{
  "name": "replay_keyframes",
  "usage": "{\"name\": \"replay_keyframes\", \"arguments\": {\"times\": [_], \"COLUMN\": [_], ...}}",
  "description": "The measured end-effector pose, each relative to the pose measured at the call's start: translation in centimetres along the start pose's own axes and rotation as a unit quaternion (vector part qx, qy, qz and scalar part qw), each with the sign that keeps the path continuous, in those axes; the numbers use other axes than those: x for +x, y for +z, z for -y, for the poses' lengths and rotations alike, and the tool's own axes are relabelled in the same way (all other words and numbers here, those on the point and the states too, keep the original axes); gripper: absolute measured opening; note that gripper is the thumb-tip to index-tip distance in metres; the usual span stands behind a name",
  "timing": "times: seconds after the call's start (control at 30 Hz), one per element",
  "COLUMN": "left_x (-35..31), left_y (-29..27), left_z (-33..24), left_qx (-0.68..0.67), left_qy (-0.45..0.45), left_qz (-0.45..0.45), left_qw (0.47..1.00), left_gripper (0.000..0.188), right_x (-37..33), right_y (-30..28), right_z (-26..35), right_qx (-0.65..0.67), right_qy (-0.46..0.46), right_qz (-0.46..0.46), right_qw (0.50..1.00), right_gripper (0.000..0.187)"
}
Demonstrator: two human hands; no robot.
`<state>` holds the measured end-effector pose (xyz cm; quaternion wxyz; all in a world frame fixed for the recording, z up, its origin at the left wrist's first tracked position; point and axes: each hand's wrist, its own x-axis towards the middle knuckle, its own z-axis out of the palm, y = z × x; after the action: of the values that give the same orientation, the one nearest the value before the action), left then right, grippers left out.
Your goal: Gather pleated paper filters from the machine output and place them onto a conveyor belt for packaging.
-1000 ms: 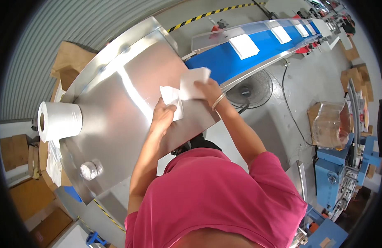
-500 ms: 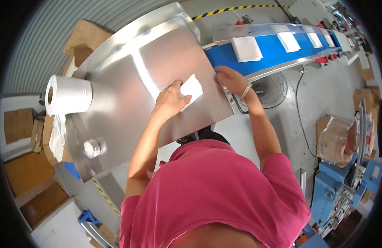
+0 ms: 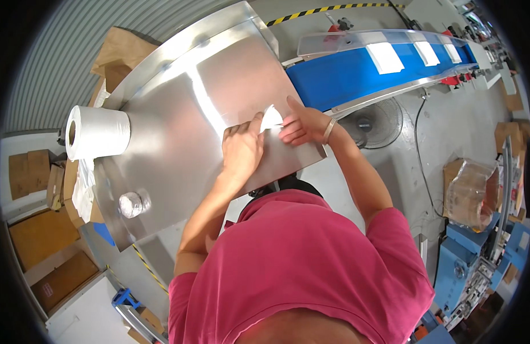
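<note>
Both hands cover the white sheet (image 3: 272,118), its long axis seemingly pointing away.

White sheet (image 3: 272,117) on silver table (image 3: 179,132), blue belt (image 3: 339,74) w/ white pads (image 3: 385,57), pink shirt (image 3: 299,269).

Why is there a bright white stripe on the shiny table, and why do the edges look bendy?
Head view: the metal table mirrors overhead light as glare beside the left hand; the fisheye lens bends the blue conveyor and darkens the corners.

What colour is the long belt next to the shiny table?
The belt is bright blue, with white folded pieces riding on it. The head view shows it best.
</note>
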<state>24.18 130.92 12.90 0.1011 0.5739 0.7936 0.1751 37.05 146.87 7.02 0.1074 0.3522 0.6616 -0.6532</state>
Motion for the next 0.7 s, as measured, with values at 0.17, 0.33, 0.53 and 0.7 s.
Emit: {"name": "replay_keyframes", "arguments": {"times": [0.17,0.33,0.53,0.7], "left_x": [-0.2,0.1,-1.3,-2.5], "left_y": [2.9,4.3,5.2,6.4], "left_z": [-0.8,-1.3,-0.7,0.6], "left_qx": [0.160,0.131,0.069,0.044], "left_qy": [0.175,0.127,0.078,0.019], "left_qz": [-0.120,-0.113,-0.089,-0.075], "left_qw": [0.964,0.977,0.991,0.996], "left_gripper": [0.043,0.049,0.043,0.050], "right_x": [-0.8,0.9,1.5,-0.4], "right_y": [0.3,-6.0,-22.6,-28.7], "right_z": [0.8,-2.1,-9.0,-10.6], "right_qx": [0.462,0.255,0.001,-0.183], "right_qy": [-0.002,-0.115,-0.110,-0.053], "right_qz": [0.056,-0.165,-0.370,-0.581], "right_qw": [0.885,0.946,0.922,0.791], "right_gripper": [0.040,0.030,0.034,0.067]}}
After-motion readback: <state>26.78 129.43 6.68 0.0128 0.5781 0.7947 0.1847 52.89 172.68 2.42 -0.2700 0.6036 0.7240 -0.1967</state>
